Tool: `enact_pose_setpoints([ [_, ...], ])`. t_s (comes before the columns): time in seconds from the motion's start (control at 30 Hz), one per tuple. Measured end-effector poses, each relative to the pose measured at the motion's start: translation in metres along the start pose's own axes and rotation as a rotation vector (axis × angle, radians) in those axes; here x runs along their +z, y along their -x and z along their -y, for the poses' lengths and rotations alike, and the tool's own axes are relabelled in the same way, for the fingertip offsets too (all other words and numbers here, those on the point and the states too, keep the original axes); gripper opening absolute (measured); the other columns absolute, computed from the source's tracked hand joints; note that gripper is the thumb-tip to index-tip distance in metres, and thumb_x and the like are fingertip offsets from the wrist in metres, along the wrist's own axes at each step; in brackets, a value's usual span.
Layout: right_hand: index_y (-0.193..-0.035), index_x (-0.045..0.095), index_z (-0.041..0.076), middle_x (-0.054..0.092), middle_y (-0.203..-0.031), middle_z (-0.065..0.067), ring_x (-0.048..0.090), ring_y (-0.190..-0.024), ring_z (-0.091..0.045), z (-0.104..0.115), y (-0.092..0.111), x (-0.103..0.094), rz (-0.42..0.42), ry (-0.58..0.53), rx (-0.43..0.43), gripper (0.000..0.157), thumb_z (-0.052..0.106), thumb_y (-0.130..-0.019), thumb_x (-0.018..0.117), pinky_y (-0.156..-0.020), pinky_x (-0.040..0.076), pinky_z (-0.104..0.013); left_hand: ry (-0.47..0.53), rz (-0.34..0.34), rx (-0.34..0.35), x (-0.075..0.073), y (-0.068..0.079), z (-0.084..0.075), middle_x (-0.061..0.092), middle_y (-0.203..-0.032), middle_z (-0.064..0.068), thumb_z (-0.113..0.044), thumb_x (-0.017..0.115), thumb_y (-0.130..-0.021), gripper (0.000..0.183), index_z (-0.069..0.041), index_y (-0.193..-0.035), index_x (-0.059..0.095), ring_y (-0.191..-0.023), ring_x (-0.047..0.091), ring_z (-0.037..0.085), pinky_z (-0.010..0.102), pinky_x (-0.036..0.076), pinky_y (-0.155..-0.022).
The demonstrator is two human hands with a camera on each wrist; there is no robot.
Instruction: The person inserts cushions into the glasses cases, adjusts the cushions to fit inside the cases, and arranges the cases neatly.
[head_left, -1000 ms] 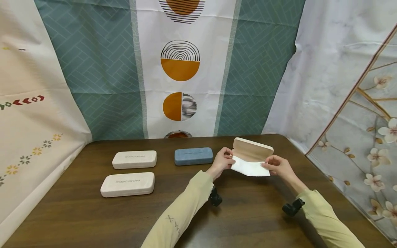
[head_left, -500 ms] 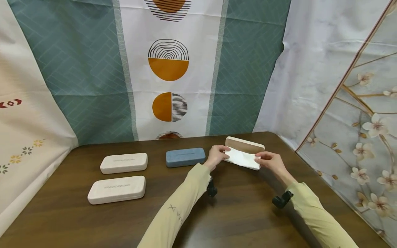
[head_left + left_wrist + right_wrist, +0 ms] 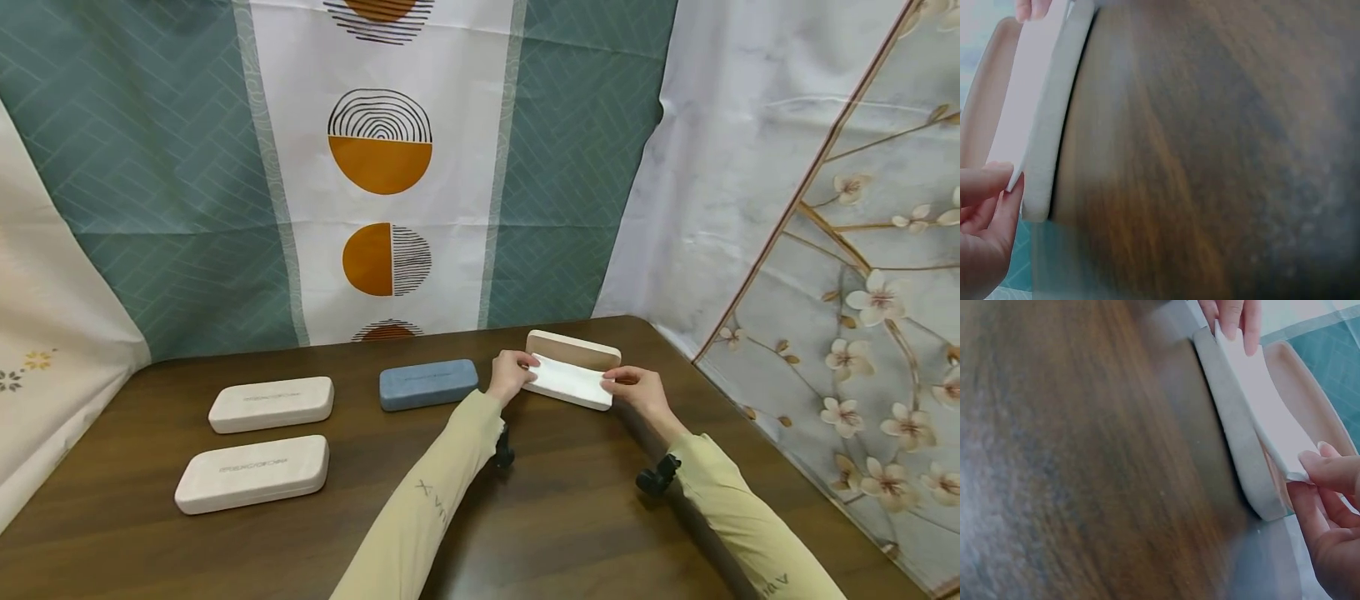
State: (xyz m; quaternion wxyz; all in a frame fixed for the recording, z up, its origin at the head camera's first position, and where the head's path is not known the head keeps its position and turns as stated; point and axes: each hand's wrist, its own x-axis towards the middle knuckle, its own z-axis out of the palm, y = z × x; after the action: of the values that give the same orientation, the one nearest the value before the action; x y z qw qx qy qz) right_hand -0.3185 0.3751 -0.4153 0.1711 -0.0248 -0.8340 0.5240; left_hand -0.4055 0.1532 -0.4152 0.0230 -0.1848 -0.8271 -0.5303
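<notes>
An open white glasses case (image 3: pixel 585 354) with a beige lining stands at the back right of the table, its lid raised. Over its base lies a white folded cloth (image 3: pixel 570 381), stretched lengthwise between two hands. My left hand (image 3: pixel 512 372) pinches the left end of the cloth between thumb and fingers. At the other end, my right hand (image 3: pixel 641 395) pinches it the same way. In the right wrist view, the cloth (image 3: pixel 1266 406) sags slightly above the case's base (image 3: pixel 1241 437). The cloth covers most of the case's inside.
Left of the hands lies a closed blue glasses case (image 3: pixel 428 384). Two closed white glasses cases, a rear one (image 3: pixel 272 404) and a front one (image 3: pixel 252 473), lie farther left. Patterned cloth hangings (image 3: pixel 390 167) rise behind the brown table (image 3: pixel 555 517).
The head view has turned right, so everything shifts left in it. Both hands have lowered the cloth from in front of the raised lid onto or just above the case's base.
</notes>
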Motion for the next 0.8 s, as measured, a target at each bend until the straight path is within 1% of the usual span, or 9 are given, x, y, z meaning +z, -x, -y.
enact_pose_setpoints([
  [0.07, -0.095, 0.063, -0.012, 0.064, -0.086, -0.015, 0.053, -0.065, -0.009, 0.000, -0.001, 0.003, -0.014, 0.004, 0.014, 0.027, 0.008, -0.078, 0.072, -0.056, 0.045, -0.021, -0.015, -0.004, 0.006, -0.001, -0.001, 0.001, 0.065, -0.084, 0.005, 0.010, 0.071, -0.070, 0.018, -0.001, -0.083, 0.072, -0.080, 0.057, 0.019, 0.022, 0.045, -0.063],
  [0.2, -0.094, 0.062, -0.014, 0.063, -0.085, -0.016, 0.054, -0.066, -0.009, 0.001, -0.004, 0.008, -0.029, -0.024, 0.029, 0.025, 0.003, -0.078, 0.070, -0.057, 0.046, -0.021, -0.032, -0.013, 0.011, -0.001, -0.005, 0.002, 0.065, -0.086, 0.005, 0.011, 0.070, -0.069, 0.018, -0.001, -0.083, 0.072, -0.082, 0.057, 0.018, 0.022, 0.045, -0.065],
  [0.3, -0.093, 0.062, -0.014, 0.063, -0.085, -0.016, 0.055, -0.064, -0.009, 0.000, -0.005, 0.010, -0.029, -0.007, 0.025, 0.023, 0.003, -0.078, 0.070, -0.057, 0.047, -0.021, -0.043, -0.019, 0.012, -0.001, -0.006, 0.003, 0.065, -0.086, 0.006, 0.012, 0.070, -0.069, 0.019, -0.001, -0.083, 0.072, -0.083, 0.057, 0.018, 0.023, 0.046, -0.067],
  [0.47, -0.089, 0.065, -0.008, 0.064, -0.082, -0.014, 0.054, -0.062, -0.012, -0.001, -0.007, 0.012, -0.037, 0.108, -0.013, 0.019, 0.006, -0.078, 0.071, -0.053, 0.045, -0.022, -0.069, -0.013, 0.016, -0.001, -0.008, 0.004, 0.065, -0.089, 0.008, 0.014, 0.069, -0.069, 0.021, 0.000, -0.084, 0.071, -0.083, 0.057, 0.020, 0.025, 0.046, -0.069],
  [0.57, -0.087, 0.066, -0.006, 0.064, -0.080, -0.012, 0.053, -0.062, -0.013, -0.001, -0.007, 0.013, -0.042, 0.160, -0.036, 0.018, 0.007, -0.077, 0.072, -0.053, 0.044, -0.022, -0.101, -0.032, 0.036, -0.002, -0.005, 0.003, 0.064, -0.088, 0.008, 0.015, 0.068, -0.070, 0.022, 0.000, -0.085, 0.071, -0.080, 0.056, 0.020, 0.026, 0.047, -0.068],
  [0.67, -0.086, 0.067, -0.003, 0.065, -0.079, -0.009, 0.054, -0.065, -0.015, -0.002, -0.007, 0.012, -0.058, 0.210, -0.047, 0.018, 0.011, -0.077, 0.073, -0.055, 0.043, -0.023, -0.123, -0.062, 0.058, -0.001, 0.003, 0.002, 0.063, -0.086, 0.009, 0.015, 0.067, -0.071, 0.024, -0.002, -0.088, 0.071, -0.076, 0.054, 0.019, 0.028, 0.047, -0.067],
  [0.7, -0.086, 0.067, -0.002, 0.065, -0.079, -0.009, 0.055, -0.067, -0.016, -0.002, -0.006, 0.011, -0.070, 0.228, -0.050, 0.018, 0.012, -0.077, 0.073, -0.057, 0.042, -0.024, -0.132, -0.073, 0.063, -0.002, 0.005, 0.000, 0.062, -0.085, 0.009, 0.015, 0.066, -0.072, 0.024, -0.002, -0.089, 0.071, -0.074, 0.053, 0.019, 0.028, 0.046, -0.067],
  [0.77, -0.088, 0.067, -0.001, 0.065, -0.081, -0.010, 0.056, -0.073, -0.019, -0.001, -0.004, 0.010, -0.099, 0.259, -0.049, 0.019, 0.014, -0.077, 0.073, -0.061, 0.042, -0.026, -0.120, -0.077, 0.064, 0.000, 0.004, 0.002, 0.062, -0.084, 0.010, 0.014, 0.068, -0.071, 0.025, -0.002, -0.089, 0.071, -0.074, 0.052, 0.019, 0.029, 0.046, -0.066],
  [0.8, -0.090, 0.066, 0.000, 0.065, -0.083, -0.011, 0.056, -0.075, -0.021, -0.001, -0.002, 0.009, -0.119, 0.274, -0.045, 0.020, 0.014, -0.078, 0.072, -0.063, 0.041, -0.027, -0.128, -0.083, 0.071, 0.002, 0.003, 0.004, 0.063, -0.086, 0.010, 0.014, 0.069, -0.070, 0.026, -0.003, -0.090, 0.071, -0.076, 0.053, 0.020, 0.029, 0.046, -0.068],
])
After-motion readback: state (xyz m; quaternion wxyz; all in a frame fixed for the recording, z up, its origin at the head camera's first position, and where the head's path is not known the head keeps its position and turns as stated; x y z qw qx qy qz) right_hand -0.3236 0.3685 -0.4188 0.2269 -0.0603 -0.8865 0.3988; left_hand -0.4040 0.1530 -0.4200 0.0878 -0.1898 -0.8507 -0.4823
